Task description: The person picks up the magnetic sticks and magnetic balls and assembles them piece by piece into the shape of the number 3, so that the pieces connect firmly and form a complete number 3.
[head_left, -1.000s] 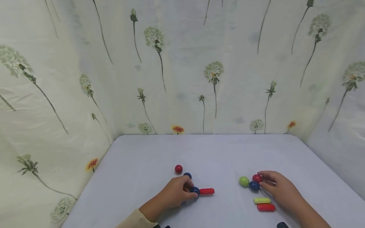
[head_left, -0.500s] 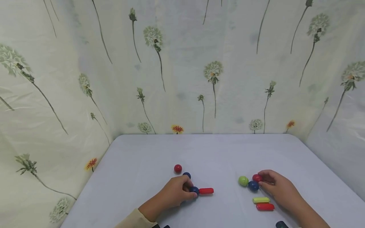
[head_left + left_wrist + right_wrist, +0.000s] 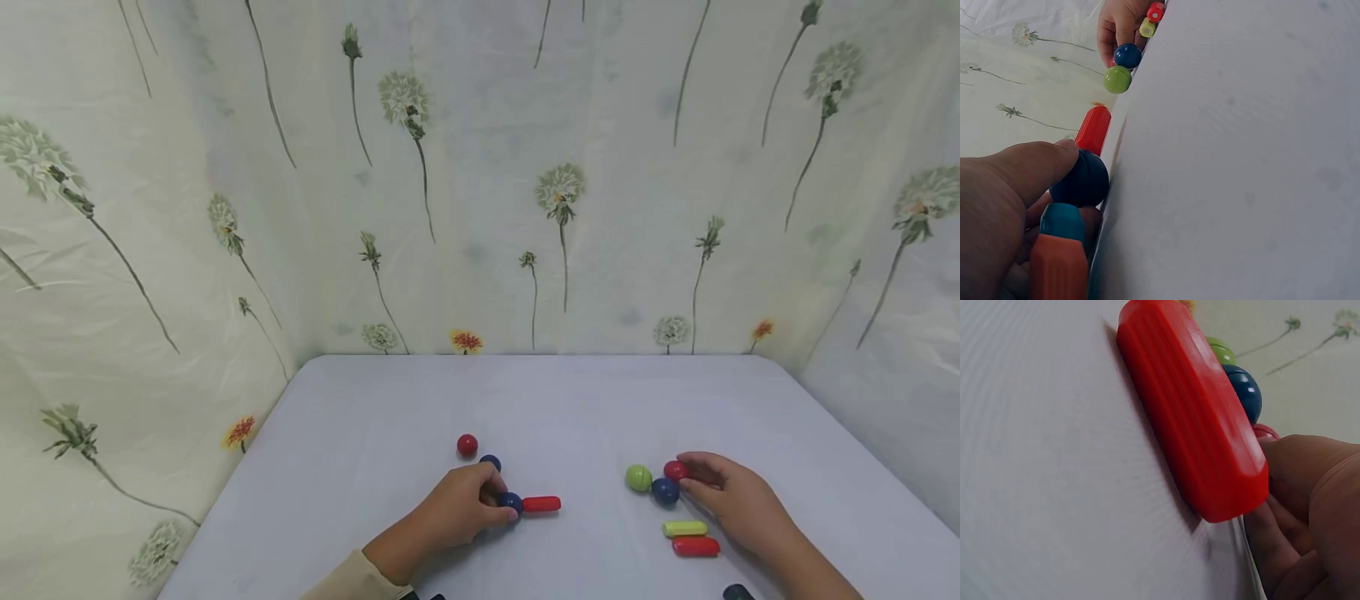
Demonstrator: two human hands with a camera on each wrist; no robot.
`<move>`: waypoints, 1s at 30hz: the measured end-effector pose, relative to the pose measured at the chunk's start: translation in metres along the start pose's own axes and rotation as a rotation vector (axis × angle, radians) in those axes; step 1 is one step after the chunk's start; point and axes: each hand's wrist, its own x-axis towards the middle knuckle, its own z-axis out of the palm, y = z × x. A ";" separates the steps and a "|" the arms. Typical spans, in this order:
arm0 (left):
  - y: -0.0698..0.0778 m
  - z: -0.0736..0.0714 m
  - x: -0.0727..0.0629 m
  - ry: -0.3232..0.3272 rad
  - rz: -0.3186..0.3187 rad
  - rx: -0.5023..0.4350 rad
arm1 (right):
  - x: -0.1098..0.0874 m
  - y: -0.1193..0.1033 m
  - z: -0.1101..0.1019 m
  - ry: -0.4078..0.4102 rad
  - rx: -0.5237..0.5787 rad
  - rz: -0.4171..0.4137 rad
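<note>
My left hand (image 3: 463,505) pinches a dark blue ball (image 3: 511,503) between thumb and fingers. A red ridged stick (image 3: 542,504) extends from that ball to the right, touching it. On the other side, my right hand (image 3: 738,500) holds a red ball (image 3: 675,472) at its fingertips. Against it lies a second blue ball (image 3: 665,492), with a lime-green ball (image 3: 639,478) just left. The right wrist view shows the right thumb (image 3: 1304,459) at the red ball, mostly hidden behind a large red stick (image 3: 1191,406).
Behind my left hand sit another red ball (image 3: 467,445) and a partly hidden blue ball (image 3: 491,462). A yellow stick (image 3: 684,528) and a red stick (image 3: 696,547) lie beside my right hand. An orange stick with a teal end (image 3: 1060,256) stands close in the left wrist view.
</note>
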 end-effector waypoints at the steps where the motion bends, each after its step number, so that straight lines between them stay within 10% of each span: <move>1: 0.000 0.000 0.000 0.000 0.001 -0.001 | 0.000 0.000 0.000 -0.005 0.005 0.012; 14: -0.003 0.000 0.001 0.007 0.013 0.008 | -0.006 -0.014 -0.005 -0.033 0.134 0.095; 30: -0.001 0.002 0.001 0.013 0.019 0.047 | -0.026 -0.050 0.001 -0.043 0.173 -0.071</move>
